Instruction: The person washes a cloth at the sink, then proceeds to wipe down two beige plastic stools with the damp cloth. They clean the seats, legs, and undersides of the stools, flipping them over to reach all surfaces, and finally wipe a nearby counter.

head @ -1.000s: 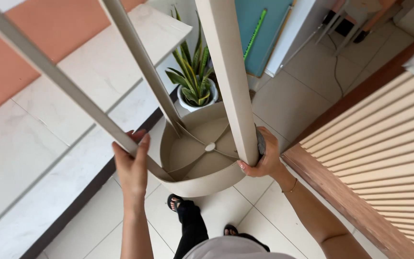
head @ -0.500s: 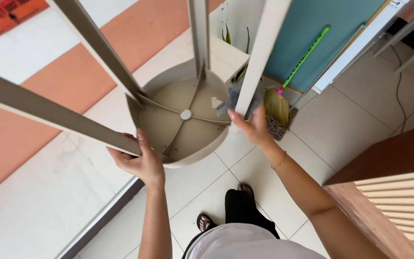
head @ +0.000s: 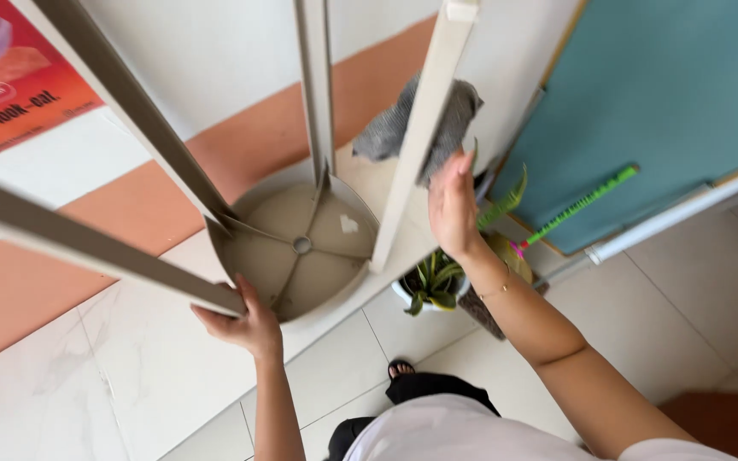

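I hold a beige plastic stool (head: 301,248) upside down in front of me, its round seat lowest and its long legs pointing up past the camera. My left hand (head: 245,323) grips the rim of the seat where one leg joins it. My right hand (head: 453,203) presses a grey cloth (head: 416,128) against the right-hand leg (head: 412,145), well above the seat. The cloth wraps around that leg and hangs on both sides of it.
A potted green plant (head: 433,282) stands on the white tiled floor below the stool. A teal board (head: 659,94) leans on the wall at right, with a green-handled brush (head: 574,209) in front of it. A red poster (head: 10,77) hangs at upper left. My feet (head: 399,369) show below.
My right hand has left the seat rim and gone up the right leg with the grey cloth. The view has swung toward the wall and the teal board.
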